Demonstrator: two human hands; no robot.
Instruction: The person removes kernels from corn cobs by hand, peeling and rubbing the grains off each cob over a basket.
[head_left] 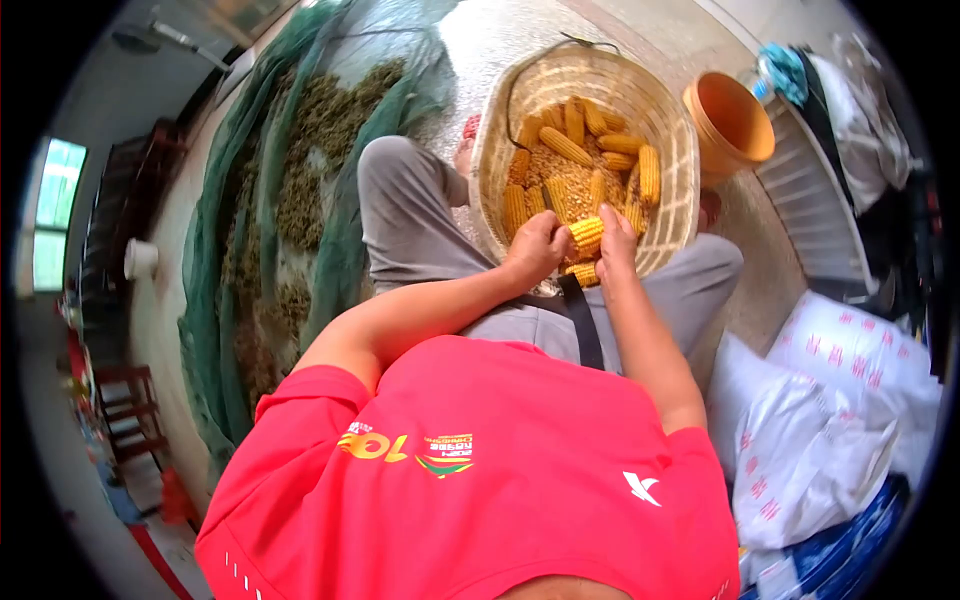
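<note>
A yellow corn cob (588,236) is held between my two hands, just over the near side of a woven basket (490,150). My left hand (538,247) is closed at the cob's left end, its fingers curled in. Wrapped round the right end is my right hand (617,243), with the thumb along the cob. Several more corn cobs (566,146) lie in the basket on a bed of loose kernels (572,180). Another cob (582,272) sits just below my hands. The basket stands between my knees.
Green netting (335,230) with dried plant matter (310,180) spreads on the floor to the left. An orange bucket (730,120) stands right of the basket. White printed sacks (810,440) lie at the lower right. A wooden chair (130,410) is at far left.
</note>
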